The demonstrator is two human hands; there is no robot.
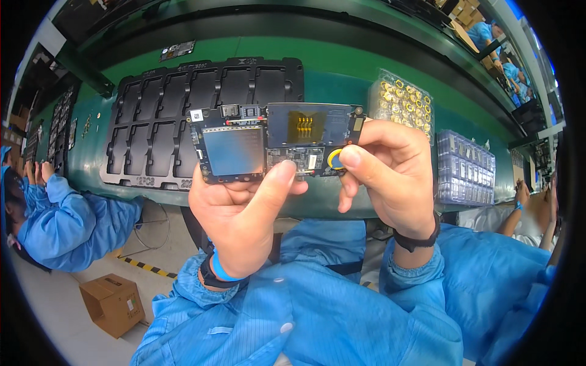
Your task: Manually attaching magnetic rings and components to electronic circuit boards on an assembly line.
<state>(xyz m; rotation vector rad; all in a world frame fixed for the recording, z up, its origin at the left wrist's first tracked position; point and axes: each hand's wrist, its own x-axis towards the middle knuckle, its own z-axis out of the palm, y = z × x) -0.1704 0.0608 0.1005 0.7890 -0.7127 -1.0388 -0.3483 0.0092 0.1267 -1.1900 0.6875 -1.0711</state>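
A black circuit board (294,157) is held up in front of me, with a grey metal shield at its left and a dark panel with gold contacts at its upper right. My left hand (241,216) grips its lower left edge, thumb on the front and fingers behind. At the lower right corner sits a round coin cell (333,159) with a yellow rim. My right hand (397,174) is closed there, its thumb pressed on the cell and its index finger at the board's right end. Whether the cell is fastened to the board I cannot tell.
Behind the board lies a black moulded tray (177,97) with pockets. A clear tray of yellow-rimmed coin cells (401,100) stands at right, beside stacked clear trays (466,168) of small parts. Another board (177,50) lies at the back. Co-workers sit on both sides.
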